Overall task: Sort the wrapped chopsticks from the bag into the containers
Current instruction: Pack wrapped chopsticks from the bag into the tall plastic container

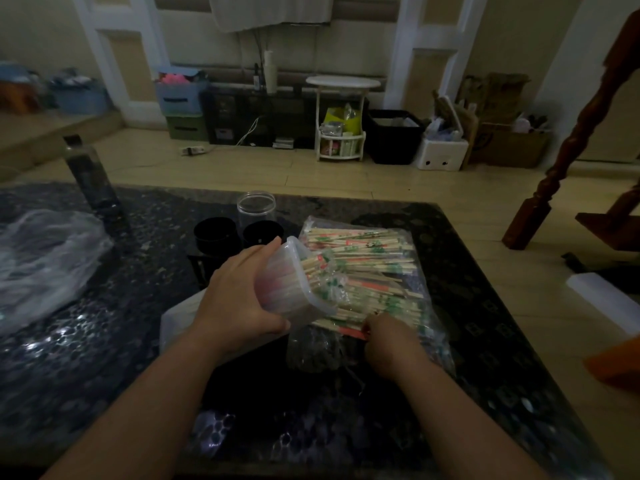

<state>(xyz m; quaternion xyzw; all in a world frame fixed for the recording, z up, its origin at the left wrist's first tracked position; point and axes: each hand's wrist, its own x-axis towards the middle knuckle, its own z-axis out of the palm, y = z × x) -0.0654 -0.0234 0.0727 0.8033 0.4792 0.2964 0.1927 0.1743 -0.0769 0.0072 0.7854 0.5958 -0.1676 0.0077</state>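
Dark bench (104, 341). Bag (313, 351) at 1 o'clock, wrapped chopsticks (367, 251) mostly unsorted. Translucent container (287, 292), tipped toward the bag and partly filled, is gripped by the left hand (235, 299). Right hand (388, 341) pinches chopsticks at the bag's near end. Clear jar (256, 207) at 12 o'clock looks empty.

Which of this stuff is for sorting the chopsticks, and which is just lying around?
For the job: wrapped chopsticks, their bag, plastic tub, probably black cups and clear jar.
Just lying about: dark bottle, crumpled plastic.
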